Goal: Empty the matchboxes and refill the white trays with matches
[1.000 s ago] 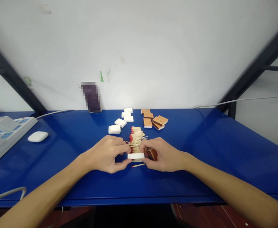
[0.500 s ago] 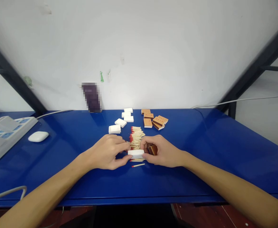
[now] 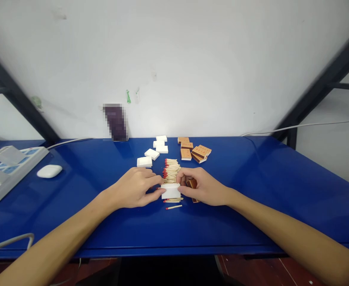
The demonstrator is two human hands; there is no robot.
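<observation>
A small white matchbox tray [image 3: 171,191] is pinched at its two ends, its left end by my left hand [image 3: 137,186] and its right end by my right hand [image 3: 202,187]. It is tilted, and I cannot see inside it. Behind and beneath it lies a pile of red-tipped matches [image 3: 171,169], with a few more in front. One single match [image 3: 173,207] lies nearest me. Partly hidden by my right hand is a brown matchbox sleeve [image 3: 192,184]; whether the fingers touch it I cannot tell.
White trays [image 3: 144,161] sit behind my left hand, and several orange-brown matchboxes [image 3: 186,154] lie behind my right. On the left of the blue table [image 3: 251,222] are a white earbud case [image 3: 49,171] and a power strip [image 3: 34,159]. A pixelated dark object [image 3: 115,122] leans against the wall.
The white tray has tipped so that more of its broad face shows. Both hands have shifted slightly upward in view, keeping hold of its ends.
</observation>
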